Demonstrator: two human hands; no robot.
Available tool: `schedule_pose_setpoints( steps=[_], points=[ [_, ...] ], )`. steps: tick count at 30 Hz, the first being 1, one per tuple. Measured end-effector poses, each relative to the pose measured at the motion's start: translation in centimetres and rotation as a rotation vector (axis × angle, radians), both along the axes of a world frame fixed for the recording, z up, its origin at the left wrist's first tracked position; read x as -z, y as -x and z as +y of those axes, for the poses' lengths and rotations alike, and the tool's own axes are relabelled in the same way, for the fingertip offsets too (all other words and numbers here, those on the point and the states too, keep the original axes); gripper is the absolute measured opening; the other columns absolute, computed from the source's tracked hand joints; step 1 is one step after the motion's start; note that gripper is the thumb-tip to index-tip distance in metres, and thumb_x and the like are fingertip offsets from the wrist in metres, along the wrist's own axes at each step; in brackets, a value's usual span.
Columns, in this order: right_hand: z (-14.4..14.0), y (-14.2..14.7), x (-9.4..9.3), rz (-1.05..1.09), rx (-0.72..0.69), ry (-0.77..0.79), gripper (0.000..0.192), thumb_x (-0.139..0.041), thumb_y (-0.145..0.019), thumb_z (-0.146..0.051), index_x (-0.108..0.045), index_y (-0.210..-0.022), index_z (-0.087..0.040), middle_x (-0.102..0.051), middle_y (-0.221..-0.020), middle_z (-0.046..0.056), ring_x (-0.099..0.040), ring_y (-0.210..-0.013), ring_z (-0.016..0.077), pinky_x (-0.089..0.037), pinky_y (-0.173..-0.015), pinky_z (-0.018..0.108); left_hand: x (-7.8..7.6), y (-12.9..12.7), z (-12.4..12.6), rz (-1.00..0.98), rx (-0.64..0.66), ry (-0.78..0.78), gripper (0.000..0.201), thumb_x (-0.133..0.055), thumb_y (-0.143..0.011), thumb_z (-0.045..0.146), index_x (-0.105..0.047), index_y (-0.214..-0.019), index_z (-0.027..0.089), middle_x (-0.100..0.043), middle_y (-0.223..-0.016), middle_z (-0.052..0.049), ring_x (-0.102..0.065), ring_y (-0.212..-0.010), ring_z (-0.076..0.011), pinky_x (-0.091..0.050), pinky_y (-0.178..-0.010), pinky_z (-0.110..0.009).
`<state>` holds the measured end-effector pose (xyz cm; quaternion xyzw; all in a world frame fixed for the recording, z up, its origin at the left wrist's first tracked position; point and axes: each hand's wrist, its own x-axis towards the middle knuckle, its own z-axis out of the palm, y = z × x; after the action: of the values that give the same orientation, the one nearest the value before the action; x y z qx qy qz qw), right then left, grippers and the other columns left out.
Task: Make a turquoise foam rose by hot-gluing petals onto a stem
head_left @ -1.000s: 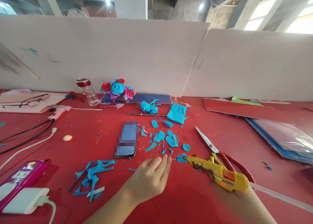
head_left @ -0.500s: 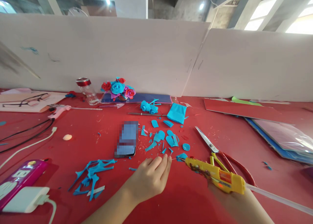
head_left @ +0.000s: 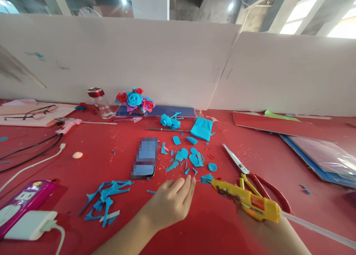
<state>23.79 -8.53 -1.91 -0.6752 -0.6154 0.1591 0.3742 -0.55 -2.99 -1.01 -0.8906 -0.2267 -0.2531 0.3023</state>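
Note:
My right hand (head_left: pixel 267 231) grips a yellow hot glue gun (head_left: pixel 246 200), its nozzle pointing left at a small blue paper petal (head_left: pixel 206 178) on the red table (head_left: pixel 217 229). My left hand (head_left: pixel 171 201) rests on the table with fingertips pinched together close to a thin wire beside that petal; whether it holds the wire is too small to tell. More blue petals (head_left: pixel 191 158) lie just beyond, and a phone (head_left: pixel 145 158) lies flat to their left.
Red-handled scissors (head_left: pixel 250 173) lie open behind the glue gun. Blue paper scraps (head_left: pixel 104 201) and a power strip (head_left: pixel 23 203) with a charger are at left. Paper flowers (head_left: pixel 135 99), a glass jar (head_left: pixel 98 102), glasses (head_left: pixel 30 113) and paper sheets (head_left: pixel 319 153) sit further back.
The glue gun has shifted slightly left toward the blue petal. My left hand has stayed where it was.

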Motion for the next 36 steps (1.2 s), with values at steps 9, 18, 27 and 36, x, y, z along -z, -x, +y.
schedule_pose_setpoints(
  steps=[9, 18, 27, 36],
  points=[
    [-0.1, 0.9, -1.4, 0.126, 0.034, 0.08, 0.012, -0.054, -0.067, -0.028, -0.064, -0.063, -0.023, -0.064, -0.053, 0.002, -0.066, -0.059, 0.0206, -0.051, -0.047, 0.022, 0.0, -0.1, 0.0, -0.047, -0.008, 0.011, 0.028, -0.048, -0.08, -0.001, -0.063, -0.103, 0.003, -0.071, -0.091, -0.012, -0.063, -0.07, -0.0159, -0.052, -0.052, -0.025],
    [-0.3, 1.4, -1.2, 0.127, 0.064, 0.038, 0.017, -0.053, -0.066, -0.029, -0.068, -0.07, -0.023, -0.068, -0.061, 0.003, -0.067, -0.064, 0.0217, -0.051, -0.049, 0.023, 0.2, 0.0, 0.1, -0.032, -0.022, 0.012, 0.027, -0.05, -0.08, -0.001, -0.063, -0.103, 0.003, -0.07, -0.093, -0.013, -0.063, -0.072, -0.0154, -0.051, -0.055, -0.024],
    [-0.5, 0.9, -1.9, 0.024, -0.001, 0.073, 0.016, -0.054, -0.065, -0.025, -0.058, -0.05, -0.024, -0.055, -0.042, -0.002, -0.055, -0.041, 0.0141, -0.043, -0.038, 0.02, -0.1, -0.1, 0.0, -0.059, -0.014, 0.022, 0.029, -0.046, -0.081, -0.002, -0.064, -0.102, 0.003, -0.071, -0.091, -0.012, -0.063, -0.07, -0.0161, -0.052, -0.054, -0.025],
    [-0.3, 0.6, -0.8, 0.006, 0.055, 0.019, 0.013, -0.053, -0.068, -0.03, -0.063, -0.063, -0.023, -0.06, -0.05, 0.001, -0.067, -0.063, 0.0209, -0.051, -0.047, 0.02, 0.0, -0.1, -0.1, -0.064, -0.002, 0.022, 0.029, -0.047, -0.08, -0.003, -0.063, -0.104, 0.001, -0.071, -0.091, -0.012, -0.064, -0.07, -0.0169, -0.052, -0.051, -0.026]
  ],
)
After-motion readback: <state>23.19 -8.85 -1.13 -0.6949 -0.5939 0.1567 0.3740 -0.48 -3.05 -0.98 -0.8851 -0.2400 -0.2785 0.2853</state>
